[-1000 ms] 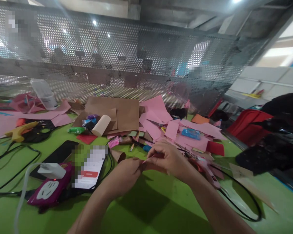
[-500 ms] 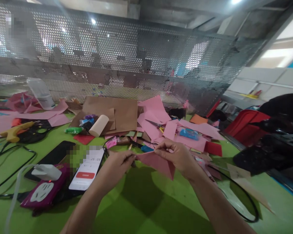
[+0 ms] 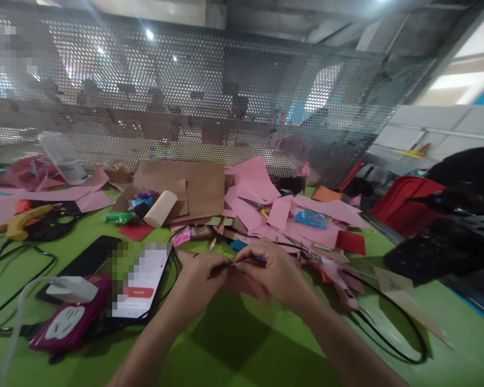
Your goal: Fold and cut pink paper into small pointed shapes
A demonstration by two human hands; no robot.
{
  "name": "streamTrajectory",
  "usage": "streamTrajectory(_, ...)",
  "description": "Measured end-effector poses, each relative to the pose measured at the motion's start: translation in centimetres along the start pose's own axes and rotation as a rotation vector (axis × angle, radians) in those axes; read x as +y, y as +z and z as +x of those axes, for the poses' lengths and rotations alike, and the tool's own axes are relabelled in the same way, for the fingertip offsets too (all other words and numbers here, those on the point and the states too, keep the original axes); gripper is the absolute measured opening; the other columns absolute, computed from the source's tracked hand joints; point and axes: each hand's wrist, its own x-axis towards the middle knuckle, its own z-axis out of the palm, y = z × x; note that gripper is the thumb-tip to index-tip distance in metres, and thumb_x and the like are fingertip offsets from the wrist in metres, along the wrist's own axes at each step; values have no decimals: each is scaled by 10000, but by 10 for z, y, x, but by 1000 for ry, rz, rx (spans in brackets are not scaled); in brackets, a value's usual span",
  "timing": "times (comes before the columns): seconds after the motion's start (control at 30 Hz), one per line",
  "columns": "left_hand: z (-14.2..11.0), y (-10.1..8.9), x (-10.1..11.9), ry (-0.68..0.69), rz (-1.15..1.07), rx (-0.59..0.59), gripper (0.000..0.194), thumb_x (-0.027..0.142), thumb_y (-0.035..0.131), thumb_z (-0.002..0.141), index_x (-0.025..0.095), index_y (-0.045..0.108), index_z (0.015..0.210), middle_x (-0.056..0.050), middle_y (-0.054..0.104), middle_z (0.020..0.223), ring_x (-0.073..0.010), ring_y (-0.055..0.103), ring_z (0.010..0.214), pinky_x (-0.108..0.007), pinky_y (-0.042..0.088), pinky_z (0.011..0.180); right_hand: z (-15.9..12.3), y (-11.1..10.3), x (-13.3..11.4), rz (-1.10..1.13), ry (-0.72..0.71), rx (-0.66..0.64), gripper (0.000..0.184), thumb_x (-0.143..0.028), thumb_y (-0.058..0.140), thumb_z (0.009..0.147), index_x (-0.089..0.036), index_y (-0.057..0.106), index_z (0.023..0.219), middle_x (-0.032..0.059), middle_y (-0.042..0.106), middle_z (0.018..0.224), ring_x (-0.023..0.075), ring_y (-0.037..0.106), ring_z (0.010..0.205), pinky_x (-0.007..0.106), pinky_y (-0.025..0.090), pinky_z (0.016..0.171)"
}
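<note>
Pink paper: a small piece (image 3: 248, 287) is hanging between the two hands over the green table (image 3: 226, 357), in front of the brown cardboard sheet (image 3: 205, 188); its lower edge is blurring.
Left hand: this hand (image 3: 207, 275) is pinching the paper at its upper edge, the fingers being closed.
Right hand: this one (image 3: 271, 269) is also pinching the upper edge, and both hands are coming close together at the fingertips; whether they are touching, I cannot tell.
Paper roll: a pale roll (image 3: 160, 208) is leaning at the cardboard's front left.
Phone: one with a lit screen (image 3: 143, 282) is lying in front of the cardboard, to the left.
Power strip: a purple one (image 3: 70, 325) is lying farther front left of the cardboard, a white charger (image 3: 75, 289) sticking in it.
Glue gun: a yellow one (image 3: 22, 221) is resting well left of the cardboard.
Scissors: an open pair (image 3: 252, 202) is lying right of the cardboard, among pink scraps (image 3: 280, 214).
</note>
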Motion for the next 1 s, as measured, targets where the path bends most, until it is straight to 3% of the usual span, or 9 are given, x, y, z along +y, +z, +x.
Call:
streamTrajectory(0.13,1,-1,-5,-159,-182,150,226,291,528,881,179,720,842,-18,698,782,-186,606,742,-265,407,657,1,-7,4,172,-24,165,262,-311,671,863,-263,671,1121,60,696,1135,227,627,1063,385,483,925)
streamTrajectory(0.27,2,-4,-7,-254,-452,236,284,428,602,849,173,716,896,-29,704,851,-193,614,793,-264,446,679,3,-16,6,346,67,247,212,-344,589,905,-245,698,1058,65,715,1094,232,646,1035,371,520,873)
streamTrajectory(0.4,3,0,-9,-214,-480,287,234,396,591,871,178,666,835,0,656,788,-156,580,753,-240,434,667,2,-16,3,323,56,233,209,-313,585,888,-241,712,1038,60,715,1094,238,645,1045,356,523,858)
streamTrajectory(0.57,4,1,-10,-166,-529,258,209,338,552,903,192,667,1000,-48,692,1067,-192,619,981,-292,467,855,0,-16,5,164,-57,231,249,-208,521,876,-245,712,1032,67,714,1104,251,639,1057,397,499,905)
streamTrajectory(0.7,4,0,-10,-195,-580,222,277,362,555,910,197,674,1099,-71,670,1207,-215,606,1091,-330,457,941,1,-15,13,15,-176,212,448,-36,457,776,-267,692,1078,46,704,1137,245,601,1126,447,450,982)
streamTrajectory(0.83,3,1,-6,-231,-627,210,269,361,552,899,195,667,1076,-69,679,1177,-215,618,1050,-330,478,905,1,-10,14,-110,-305,215,494,13,536,756,-283,667,1130,33,714,1132,244,597,1103,448,454,966)
streamTrajectory(1.0,3,8,1,-238,-653,152,221,346,555,867,196,653,996,-49,703,1012,-206,637,946,-309,501,816,-2,-3,5,-179,-341,302,325,-30,560,835,-260,723,997,50,754,962,254,633,926,418,485,821)
